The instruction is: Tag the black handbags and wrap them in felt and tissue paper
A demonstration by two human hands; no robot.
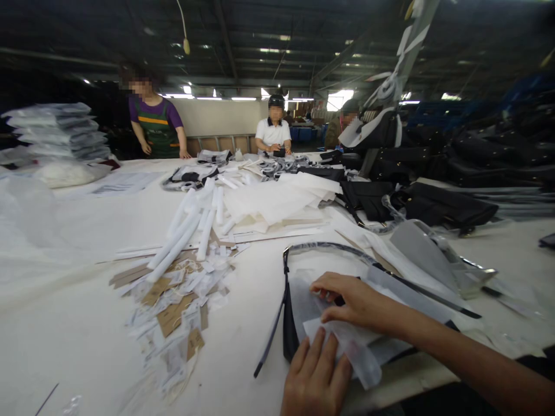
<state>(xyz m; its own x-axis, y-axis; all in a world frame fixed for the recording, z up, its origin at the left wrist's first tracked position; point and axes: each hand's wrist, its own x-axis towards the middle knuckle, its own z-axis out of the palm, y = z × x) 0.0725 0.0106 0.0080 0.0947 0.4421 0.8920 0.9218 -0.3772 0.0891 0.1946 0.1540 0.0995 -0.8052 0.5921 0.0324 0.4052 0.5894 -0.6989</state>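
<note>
At five o'clock on the tabletop, touches the white slip atop the black bag, lengthwise nine-to-three, with the nearer left hand flat and right hand arched toward one o'clock, thumb parted.

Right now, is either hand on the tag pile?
No: left hand and right hand are at the white sheet, apart from the tags.

At lower right I make out a black bag, matt and leather-like along its edge, under thin, translucent paper sheets; glossy clear film wraps part of a strap. At lower left, the card tags look matt, the tabletop smooth. On my feed, stacked packets at upper left shine like plastic.
</note>
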